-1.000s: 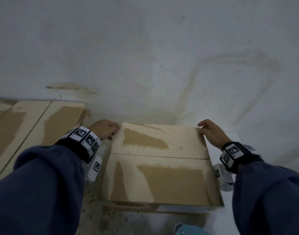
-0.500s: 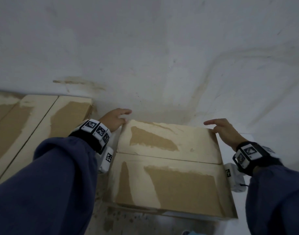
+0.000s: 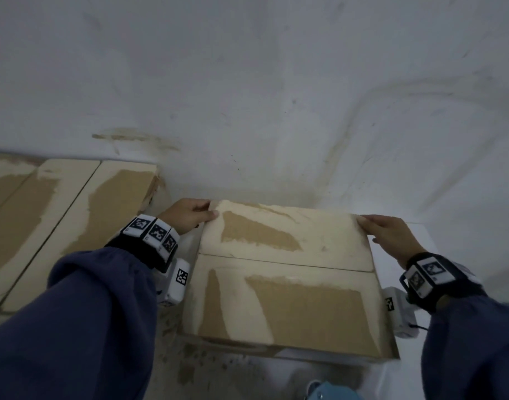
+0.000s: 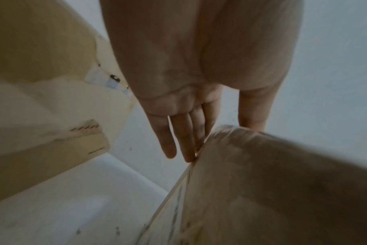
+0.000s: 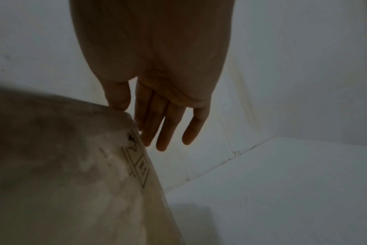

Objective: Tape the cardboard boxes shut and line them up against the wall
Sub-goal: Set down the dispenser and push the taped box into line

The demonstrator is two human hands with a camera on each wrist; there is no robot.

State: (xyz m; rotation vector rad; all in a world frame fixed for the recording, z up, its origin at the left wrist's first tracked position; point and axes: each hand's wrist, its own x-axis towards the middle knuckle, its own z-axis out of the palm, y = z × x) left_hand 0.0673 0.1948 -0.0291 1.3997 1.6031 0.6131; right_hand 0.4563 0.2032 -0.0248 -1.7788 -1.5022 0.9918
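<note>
A cardboard box [image 3: 285,284] with its two top flaps closed lies on the floor close to the white wall [image 3: 247,96]. My left hand [image 3: 187,215] is at its far left corner, thumb on the top and fingers [image 4: 184,137] straight down the side of the box [image 4: 272,190]. My right hand [image 3: 391,235] is at the far right corner in the same way, its fingers [image 5: 163,129] straight beside the box [image 5: 73,165]. No tape shows on the seam between the flaps.
Other closed cardboard boxes [image 3: 60,226] stand in a row against the wall to the left, with a narrow gap to this box. A pale floor [image 5: 283,190] meets the wall on the right. A blue object [image 3: 325,394] is at the bottom edge.
Half a second ago both hands had their fingers stretched out off the far corners. Now the thumbs lie on top of the corners again. The box has barely shifted.
</note>
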